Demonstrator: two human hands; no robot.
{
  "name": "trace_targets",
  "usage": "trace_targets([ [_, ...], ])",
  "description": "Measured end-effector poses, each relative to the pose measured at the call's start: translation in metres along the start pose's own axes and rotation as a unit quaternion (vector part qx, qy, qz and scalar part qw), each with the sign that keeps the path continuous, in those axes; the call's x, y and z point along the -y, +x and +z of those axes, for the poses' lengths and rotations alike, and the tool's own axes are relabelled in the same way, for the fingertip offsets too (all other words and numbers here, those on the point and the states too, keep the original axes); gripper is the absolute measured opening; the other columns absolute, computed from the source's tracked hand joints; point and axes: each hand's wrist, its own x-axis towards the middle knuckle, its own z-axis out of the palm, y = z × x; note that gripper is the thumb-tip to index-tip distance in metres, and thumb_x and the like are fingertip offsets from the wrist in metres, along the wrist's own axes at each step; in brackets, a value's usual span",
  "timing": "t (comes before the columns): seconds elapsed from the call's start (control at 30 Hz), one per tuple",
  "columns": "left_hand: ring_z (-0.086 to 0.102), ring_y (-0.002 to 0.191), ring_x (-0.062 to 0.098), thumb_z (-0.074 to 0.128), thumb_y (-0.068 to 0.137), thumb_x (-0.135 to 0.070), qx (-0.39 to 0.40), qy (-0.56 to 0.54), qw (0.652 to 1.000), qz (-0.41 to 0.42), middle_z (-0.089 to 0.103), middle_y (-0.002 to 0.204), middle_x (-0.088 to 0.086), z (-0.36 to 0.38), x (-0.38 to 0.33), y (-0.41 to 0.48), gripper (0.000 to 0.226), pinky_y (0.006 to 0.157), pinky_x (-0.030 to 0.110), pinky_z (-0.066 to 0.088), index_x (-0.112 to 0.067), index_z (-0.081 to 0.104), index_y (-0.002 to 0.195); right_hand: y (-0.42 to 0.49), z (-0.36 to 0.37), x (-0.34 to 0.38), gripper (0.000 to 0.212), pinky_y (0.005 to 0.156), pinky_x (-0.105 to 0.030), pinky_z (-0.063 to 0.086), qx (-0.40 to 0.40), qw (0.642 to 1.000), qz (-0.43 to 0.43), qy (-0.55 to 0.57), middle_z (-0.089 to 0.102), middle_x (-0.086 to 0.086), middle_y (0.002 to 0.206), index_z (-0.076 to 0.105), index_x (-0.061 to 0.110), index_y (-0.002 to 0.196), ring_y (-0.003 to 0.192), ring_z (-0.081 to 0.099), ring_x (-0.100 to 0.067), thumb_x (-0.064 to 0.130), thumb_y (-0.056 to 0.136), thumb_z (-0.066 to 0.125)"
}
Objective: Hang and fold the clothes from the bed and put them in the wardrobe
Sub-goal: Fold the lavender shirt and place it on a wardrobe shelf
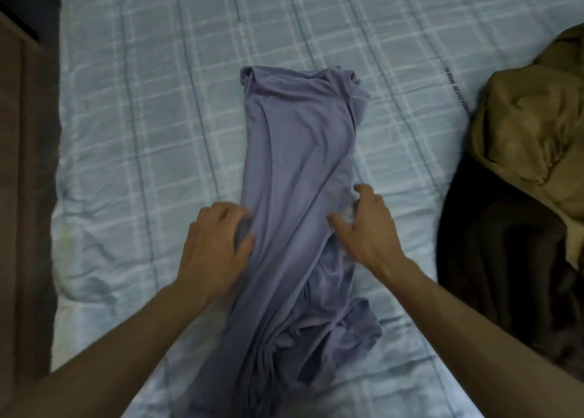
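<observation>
A lavender-grey garment (300, 139) lies folded into a long narrow strip down the middle of the bed (142, 101), its near end bunched toward me. My left hand (215, 244) pinches the strip's left edge, fingers curled around the cloth. On the strip's right edge rests my right hand (363, 225), fingers spread and bent, thumb pressing the fabric.
The bed has a pale blue checked cover. At the right edge lies a pile of clothes: an olive-tan garment (531, 127) on top and a dark brown one (505, 266) below it. A brown wooden piece of furniture (22, 196) borders the bed on the left.
</observation>
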Motion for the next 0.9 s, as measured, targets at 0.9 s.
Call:
trace_targets([
  [0.9, 0.06, 0.064, 0.024, 0.056, 0.082, -0.021, -0.059, 0.079, 0.944, 0.315, 0.066, 0.075, 0.004, 0.023, 0.027, -0.242, 0.02, 0.066, 0.032, 0.039, -0.01, 0.073, 0.081, -0.167, 0.02, -0.028, 0.014, 0.069, -0.025, 0.037, -0.168, 0.977, 0.118, 0.064, 0.062, -0.005, 0.085, 0.065, 0.008, 0.097, 0.082, 0.056, -0.022, 0.006, 0.089, 0.054],
])
